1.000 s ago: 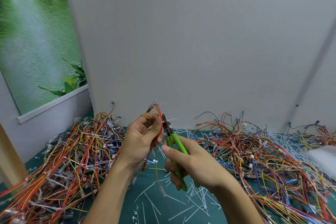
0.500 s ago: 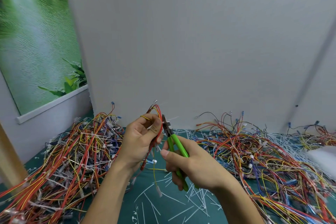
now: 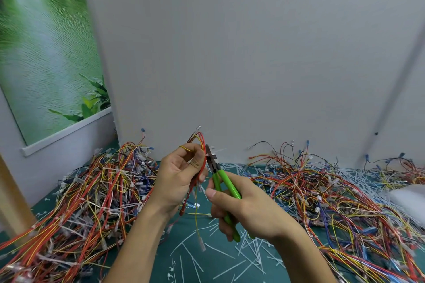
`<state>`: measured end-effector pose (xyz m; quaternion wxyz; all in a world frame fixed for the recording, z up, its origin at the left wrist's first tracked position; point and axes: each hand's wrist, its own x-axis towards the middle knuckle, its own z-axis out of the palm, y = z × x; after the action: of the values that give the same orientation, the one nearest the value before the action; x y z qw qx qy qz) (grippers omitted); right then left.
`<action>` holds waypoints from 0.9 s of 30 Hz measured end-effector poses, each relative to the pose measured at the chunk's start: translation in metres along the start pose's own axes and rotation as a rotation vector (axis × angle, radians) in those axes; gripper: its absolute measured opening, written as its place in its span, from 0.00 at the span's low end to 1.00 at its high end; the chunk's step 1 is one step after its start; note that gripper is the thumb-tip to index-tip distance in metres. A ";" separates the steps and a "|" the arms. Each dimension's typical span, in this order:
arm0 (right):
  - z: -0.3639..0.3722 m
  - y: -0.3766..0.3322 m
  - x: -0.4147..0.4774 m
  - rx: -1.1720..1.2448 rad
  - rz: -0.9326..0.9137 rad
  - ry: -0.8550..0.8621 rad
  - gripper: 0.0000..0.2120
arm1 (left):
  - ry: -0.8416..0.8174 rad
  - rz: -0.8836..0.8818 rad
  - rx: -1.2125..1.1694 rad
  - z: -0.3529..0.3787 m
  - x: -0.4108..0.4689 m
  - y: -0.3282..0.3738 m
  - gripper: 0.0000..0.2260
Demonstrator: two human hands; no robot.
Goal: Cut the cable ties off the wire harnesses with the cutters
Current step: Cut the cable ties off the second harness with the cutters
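Over the mat [image 3: 213,259] — cutters [image 3: 217,179] against the harness [image 3: 202,142].

On the table [image 3: 230,266], a left wire pile [image 3: 92,202] and right wire pile [image 3: 322,202] flank cut ties [image 3: 255,253], wall [image 3: 253,53] behind.

The counter [image 3: 184,232] is covered in dark green and carries a big tangled left heap of wire harnesses [image 3: 87,202], red, yellow, blue and white. A right heap of wire harnesses [image 3: 322,190] spreads across its other side. Between the two heaps, scattered white cut cable ties [image 3: 250,250] lie on the green, and a blurred pale object [image 3: 409,197] rests at the far right.
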<state>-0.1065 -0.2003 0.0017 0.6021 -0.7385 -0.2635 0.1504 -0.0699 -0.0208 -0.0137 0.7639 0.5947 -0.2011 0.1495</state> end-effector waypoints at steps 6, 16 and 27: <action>0.003 -0.001 0.000 0.033 0.002 -0.040 0.11 | -0.001 0.007 0.015 -0.001 0.000 0.000 0.08; 0.003 0.006 0.003 -0.160 -0.082 0.051 0.07 | -0.017 0.005 -0.004 -0.003 0.001 0.001 0.18; 0.008 0.017 0.007 -0.451 -0.052 0.139 0.11 | 0.027 0.007 0.067 -0.002 0.001 0.003 0.11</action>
<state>-0.1016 -0.1921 -0.0161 0.4423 -0.8559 -0.2672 0.0212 -0.0706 -0.0184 -0.0108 0.7456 0.6173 -0.1878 0.1665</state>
